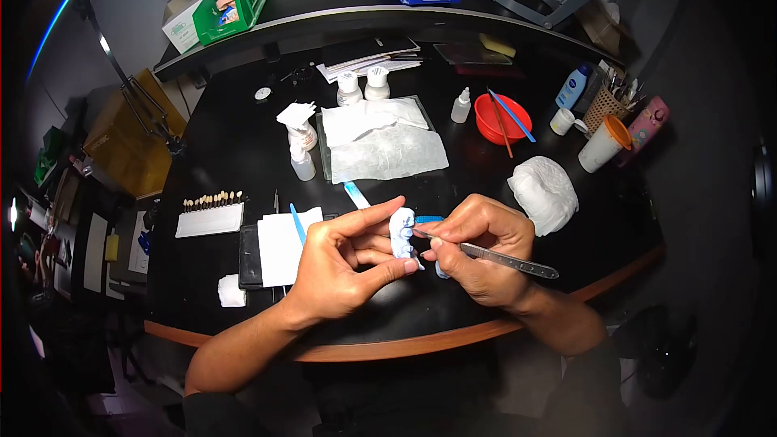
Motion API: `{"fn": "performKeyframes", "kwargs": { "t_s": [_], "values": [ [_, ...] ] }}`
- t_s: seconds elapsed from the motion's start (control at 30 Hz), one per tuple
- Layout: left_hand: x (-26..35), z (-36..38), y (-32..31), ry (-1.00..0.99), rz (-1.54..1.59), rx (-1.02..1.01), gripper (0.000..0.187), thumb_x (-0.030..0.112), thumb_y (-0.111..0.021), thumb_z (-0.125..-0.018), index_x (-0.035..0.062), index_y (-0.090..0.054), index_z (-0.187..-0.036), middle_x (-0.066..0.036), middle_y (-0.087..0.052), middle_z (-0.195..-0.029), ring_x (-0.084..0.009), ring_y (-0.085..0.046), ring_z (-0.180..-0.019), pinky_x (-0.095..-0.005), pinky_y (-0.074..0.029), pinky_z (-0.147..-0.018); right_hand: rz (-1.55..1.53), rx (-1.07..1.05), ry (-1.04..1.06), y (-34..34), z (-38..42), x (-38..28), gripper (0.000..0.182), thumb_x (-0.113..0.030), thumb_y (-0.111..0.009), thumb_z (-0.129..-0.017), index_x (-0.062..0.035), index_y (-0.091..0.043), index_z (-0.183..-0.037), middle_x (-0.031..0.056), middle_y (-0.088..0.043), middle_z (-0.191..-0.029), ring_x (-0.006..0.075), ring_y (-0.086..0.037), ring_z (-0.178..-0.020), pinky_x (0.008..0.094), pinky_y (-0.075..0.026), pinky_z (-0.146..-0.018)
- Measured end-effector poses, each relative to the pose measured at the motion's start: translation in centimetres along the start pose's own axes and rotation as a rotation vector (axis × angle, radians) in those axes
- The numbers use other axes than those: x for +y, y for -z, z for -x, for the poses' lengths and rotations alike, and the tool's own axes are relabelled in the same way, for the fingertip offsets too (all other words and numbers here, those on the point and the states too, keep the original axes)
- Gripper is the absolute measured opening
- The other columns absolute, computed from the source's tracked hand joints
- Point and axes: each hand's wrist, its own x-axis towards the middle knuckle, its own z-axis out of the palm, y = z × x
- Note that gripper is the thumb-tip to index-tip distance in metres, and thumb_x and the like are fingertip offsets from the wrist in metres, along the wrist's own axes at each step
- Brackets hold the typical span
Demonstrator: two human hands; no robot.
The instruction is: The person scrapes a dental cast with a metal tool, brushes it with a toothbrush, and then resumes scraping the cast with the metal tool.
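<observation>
My left hand (344,263) is closed on a pale blue-white dental cast (401,236), pinched between thumb and fingers so that its row of teeth faces right. In my right hand (488,249) is a scalpel (515,261) with a flat metal handle, gripped like a pen. Its tip end meets the right side of the cast. Blue pieces show partly behind the hands. Left of my left hand, a blue-handled tool (297,222) lies across a white paper pad (277,251) on a black block.
A tooth shade guide (212,201) lies at the left. Tissue sheets (387,154) cover a tray in the middle, with small bottles (302,163) around it. On the right are a red bowl (488,123) with brushes across it, wadded tissue (544,196) and an orange-lidded cup (601,150).
</observation>
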Motion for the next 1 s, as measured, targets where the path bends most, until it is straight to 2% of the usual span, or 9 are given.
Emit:
{"fn": "performKeyframes", "kwargs": {
  "t_s": [0.17,0.27,0.37,0.47,0.57,0.67,0.77,0.87,1.0],
  "values": [
    [-0.15,0.06,-0.19,-0.034,-0.076,0.009,0.067,-0.011,-0.081,-0.083,-0.006,-0.055,-0.145,-0.021,-0.071,-0.12,-0.0216,-0.075,-0.103,-0.0321,-0.063,-0.092,0.005,0.025,-0.084,-0.2,0.02,-0.55,0.012,0.01,-0.072,-0.089,0.0013,-0.064,-0.091,0.0136,-0.066,-0.091,0.0208,-0.075,-0.088,0.0413,-0.064,-0.092],
    [-0.37,0.13,-0.45,-0.08,-0.156,0.042,0.067,-0.012,-0.082,-0.082,-0.0039,-0.058,-0.143,-0.018,-0.071,-0.117,-0.0206,-0.074,-0.104,-0.0322,-0.064,-0.092,0.016,-0.001,-0.066,-0.08,0.0,-0.51,0.012,0.01,-0.073,-0.089,0.0012,-0.064,-0.091,0.0136,-0.067,-0.089,0.0228,-0.076,-0.09,0.0423,-0.064,-0.092],
    [-0.4,0.14,-0.44,-0.096,-0.172,0.057,0.066,-0.012,-0.083,-0.08,-0.0022,-0.06,-0.141,-0.015,-0.071,-0.113,-0.0195,-0.074,-0.103,-0.032,-0.064,-0.092,-0.032,0.041,-0.067,-0.19,0.05,-0.29,0.01,0.011,-0.076,-0.084,0.0032,-0.07,-0.087,0.0138,-0.072,-0.092,0.0206,-0.076,-0.094,0.0314,-0.064,-0.084],
    [-0.44,0.09,-0.45,-0.116,-0.156,0.067,0.065,-0.012,-0.083,-0.08,-0.0016,-0.061,-0.141,-0.014,-0.07,-0.111,-0.0186,-0.074,-0.101,-0.0316,-0.064,-0.091,-0.088,0.041,-0.065,-0.16,-0.05,-0.33,0.01,0.01,-0.076,-0.085,0.003,-0.07,-0.088,0.0144,-0.072,-0.093,0.0208,-0.076,-0.093,0.0316,-0.064,-0.084],
    [-0.35,0.09,-0.47,-0.119,-0.144,0.071,0.065,-0.011,-0.083,-0.08,-0.0016,-0.061,-0.141,-0.014,-0.07,-0.111,-0.0182,-0.074,-0.099,-0.0314,-0.064,-0.091,-0.049,-0.001,-0.066,0.08,0.06,-0.48,0.011,0.007,-0.073,-0.09,0.0007,-0.064,-0.092,0.015,-0.069,-0.091,0.0241,-0.076,-0.093,0.0431,-0.063,-0.093],
    [-0.41,0.12,-0.43,-0.124,-0.163,0.064,0.065,-0.011,-0.083,-0.08,-0.0015,-0.061,-0.141,-0.014,-0.07,-0.111,-0.0185,-0.074,-0.099,-0.0312,-0.064,-0.091,-0.034,0.005,-0.096,0.06,0.13,-0.48,0.01,0.005,-0.074,-0.091,0.0008,-0.064,-0.092,0.0156,-0.069,-0.093,0.023,-0.076,-0.092,0.0437,-0.063,-0.094],
    [-0.38,0.19,-0.29,-0.133,-0.215,0.064,0.065,-0.011,-0.083,-0.081,-0.0018,-0.061,-0.141,-0.014,-0.07,-0.111,-0.0188,-0.074,-0.1,-0.0311,-0.064,-0.091,-0.066,0.033,-0.077,-0.11,0.11,-0.38,0.009,0.01,-0.075,-0.085,0.0031,-0.069,-0.088,0.0155,-0.072,-0.094,0.0222,-0.076,-0.095,0.0352,-0.064,-0.089],
    [-0.11,0.1,-0.24,-0.116,-0.212,0.051,0.066,-0.011,-0.082,-0.082,-0.0032,-0.059,-0.143,-0.017,-0.071,-0.114,-0.0192,-0.074,-0.101,-0.0312,-0.064,-0.092,-0.071,0.014,-0.061,-0.17,-0.11,-0.56,0.01,0.011,-0.074,-0.085,0.003,-0.068,-0.086,0.0138,-0.07,-0.092,0.0192,-0.075,-0.09,0.0372,-0.064,-0.091],
    [-0.01,-0.03,-0.01,-0.049,-0.077,0.0,0.068,-0.011,-0.08,-0.084,-0.0046,-0.054,-0.146,-0.02,-0.071,-0.12,-0.0201,-0.074,-0.102,-0.0315,-0.063,-0.092,-0.056,-0.01,0.001,0.14,0.06,0.14,0.01,0.007,-0.07,-0.091,0.0006,-0.062,-0.092,0.0138,-0.065,-0.093,0.0187,-0.075,-0.083,0.0441,-0.063,-0.095]
  ]
}}
